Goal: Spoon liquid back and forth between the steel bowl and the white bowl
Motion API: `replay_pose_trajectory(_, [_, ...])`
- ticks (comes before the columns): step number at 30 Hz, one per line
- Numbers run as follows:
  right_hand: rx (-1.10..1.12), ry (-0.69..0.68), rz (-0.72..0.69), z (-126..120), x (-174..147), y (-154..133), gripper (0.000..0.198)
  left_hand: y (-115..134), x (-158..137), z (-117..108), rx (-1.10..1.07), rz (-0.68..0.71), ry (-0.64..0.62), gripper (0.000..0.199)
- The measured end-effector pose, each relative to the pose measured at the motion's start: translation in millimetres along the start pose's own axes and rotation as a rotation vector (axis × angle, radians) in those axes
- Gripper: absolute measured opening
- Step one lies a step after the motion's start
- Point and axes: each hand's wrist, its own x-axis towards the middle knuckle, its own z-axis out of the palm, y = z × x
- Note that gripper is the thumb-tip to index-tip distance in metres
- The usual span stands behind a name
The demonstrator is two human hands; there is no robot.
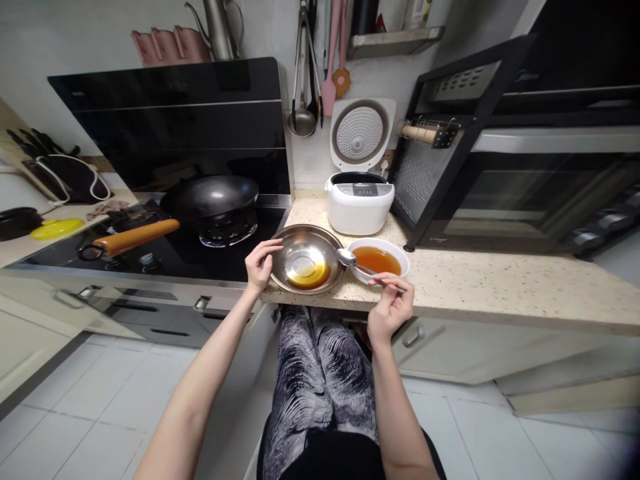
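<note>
My left hand (260, 265) grips the rim of a wide steel bowl (330, 245), which stands tilted toward me at the counter's front edge. Amber liquid (313, 272) lies pooled in the bowl's lower part. In my right hand (391, 307) is a metal spoon (347, 257), held by its handle. The spoon's head hovers between the steel bowl and a white oval bowl (404, 260) on the right. Reddish-brown liquid (376, 259) fills much of that white bowl.
Behind the bowls a white rice cooker (361, 205) stands with its lid up. To the left, a black wok (215, 197) with an orange-brown handle (140, 238) sits on the gas stove. A black rack with an oven (540, 200) stands at right. Utensils (303, 120) hang on the wall.
</note>
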Motion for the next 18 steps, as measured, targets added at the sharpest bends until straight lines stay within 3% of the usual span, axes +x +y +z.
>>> replay_pose_trajectory(8, [0.046,-0.315,0.159,6.7,-15.4,6.8,0.021,0.1,-1.5,0.0,0.015,0.007,0.016,0.04])
replay_pose_trajectory(18, [0.065,-0.356,0.229,5.3,-18.6,14.3,0.024,0.5,-0.9,-0.2,-0.035,0.053,0.022,0.034])
